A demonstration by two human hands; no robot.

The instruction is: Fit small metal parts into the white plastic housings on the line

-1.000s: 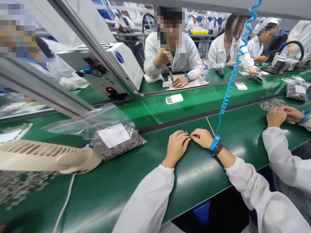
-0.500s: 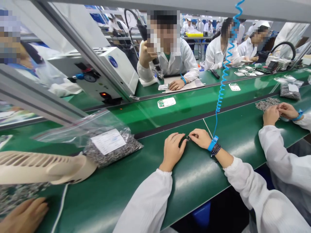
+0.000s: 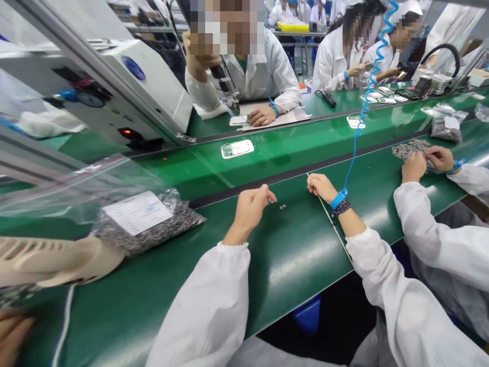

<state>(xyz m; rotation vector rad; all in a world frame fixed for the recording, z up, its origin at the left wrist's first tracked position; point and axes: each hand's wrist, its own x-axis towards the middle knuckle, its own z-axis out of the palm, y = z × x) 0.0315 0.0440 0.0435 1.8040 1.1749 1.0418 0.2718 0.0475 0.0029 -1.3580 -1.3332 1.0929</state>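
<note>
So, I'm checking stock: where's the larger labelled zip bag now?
Head view, left side: the zip bag lies on the green bench between the beige housing and the left hand.

Small metal parts [image 3: 282, 207]: tiny, silvery-grey, grouped tightly; exact count and shape cannot be determined at this size. They lie loose on the green work surface [image 3: 286, 237], at three o'clock from the left hand [image 3: 252, 208], near its fingertips but apart from them. From the right hand [image 3: 322, 187] they lie at eight o'clock, farther off. A pale speck [image 3: 272, 201] shows at the left fingertips; identity unconfirmed.
</note>
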